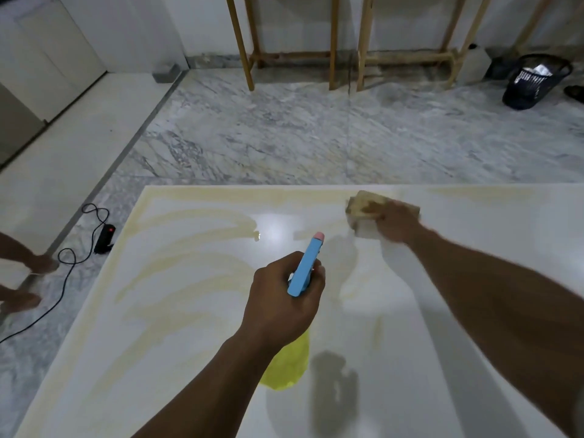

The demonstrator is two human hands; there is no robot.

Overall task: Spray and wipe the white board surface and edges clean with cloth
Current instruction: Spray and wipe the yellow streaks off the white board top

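A large white board [196,311] lies flat below me, streaked with yellowish smears across its left half and along its far edge. My left hand [284,298] grips a spray bottle [305,268] with a blue head, a pink nozzle tip and a yellow body that shows under my wrist; the nozzle points away from me over the board. My right hand [398,224] presses a tan cloth [366,203] onto the board close to its far edge; the hand is blurred.
Grey marble floor [316,131] surrounds the board. A black power strip [106,238] with its cable lies left of the board. Another person's bare feet [28,279] stand at the far left. Wooden frame legs [331,52] and a dark basket [534,80] stand at the back.
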